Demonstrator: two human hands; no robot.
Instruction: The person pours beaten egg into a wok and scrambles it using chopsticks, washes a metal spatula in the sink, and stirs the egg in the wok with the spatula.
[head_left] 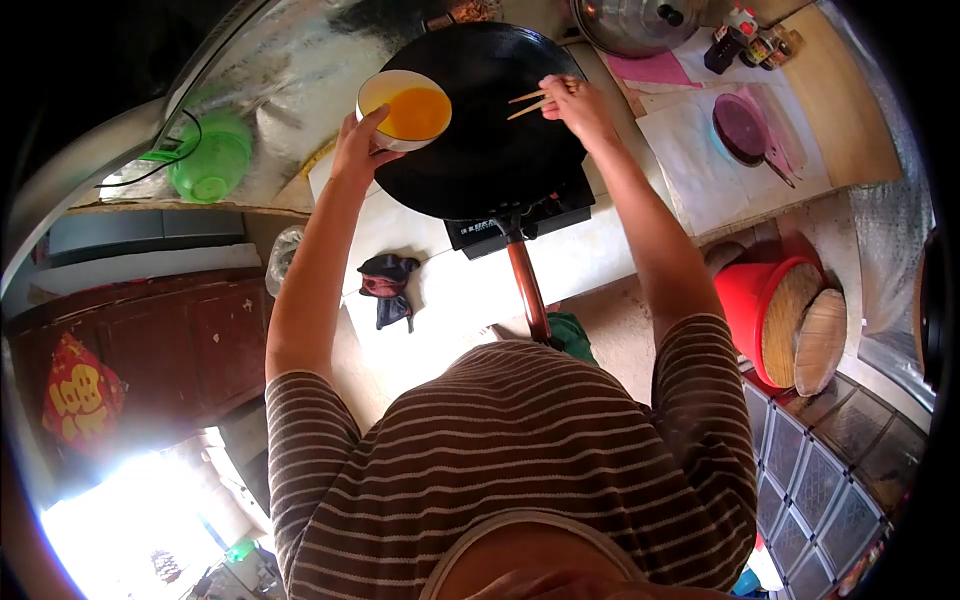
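Observation:
My left hand (362, 146) is closed on the rim and side of a white bowl (372, 92) that tilts over the left part of a large black wok (480, 165). Orange-yellow beaten egg (416, 113) lies in the bowl. Over the wok's right side, my right hand (572, 104) grips a pair of wooden chopsticks (530, 103), their tips pointing left toward the bowl. The wok rests on a black stove (520, 228), and its brown handle (526, 285) points toward my body. No egg shows on the wok's dark surface.
A metal lid (630, 28) and several condiment bottles (765, 48) stand at the back right. Nearer lies a purple-pink round pan-like item (740, 130). Green plastic basins (212, 158) sit left. Dark cloth (388, 285) lies before the stove. A red bucket (750, 310) stands right.

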